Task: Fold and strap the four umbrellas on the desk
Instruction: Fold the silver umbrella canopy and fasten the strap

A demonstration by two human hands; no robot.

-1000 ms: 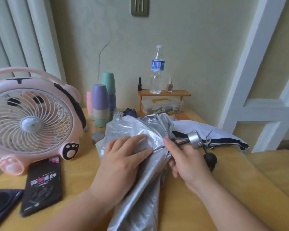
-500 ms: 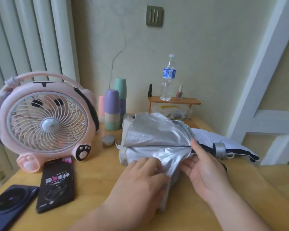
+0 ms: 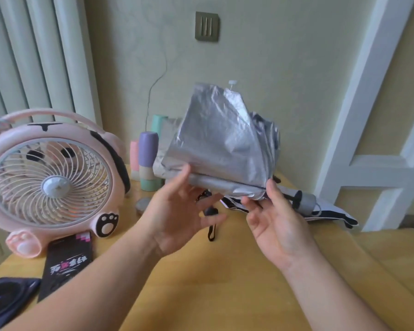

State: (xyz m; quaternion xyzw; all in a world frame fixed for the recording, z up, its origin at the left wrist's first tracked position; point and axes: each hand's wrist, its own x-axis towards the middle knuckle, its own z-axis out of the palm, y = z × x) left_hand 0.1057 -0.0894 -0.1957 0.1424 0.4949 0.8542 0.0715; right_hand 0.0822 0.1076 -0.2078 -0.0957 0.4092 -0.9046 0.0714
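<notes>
I hold a silver umbrella up above the wooden desk, its crumpled canopy spread upward. My left hand pinches the left end of its lower folded edge, thumb on top. The right end of that edge is pinched by my right hand. Its dark handle with a wrist strap hangs down between my hands. A white and black umbrella with a silver handle lies on the desk behind my right hand. Other umbrellas are not visible.
A pink desk fan stands at the left. In front of it lie a black printed pack and a dark phone. Stacked pastel cups and a small tin sit behind. A white door frame rises at the right.
The silver umbrella has been lifted off the desk, with the canopy now standing upright. Both hands shifted from pressing the fabric to pinching its lower edge. The camera has tilted upward.
</notes>
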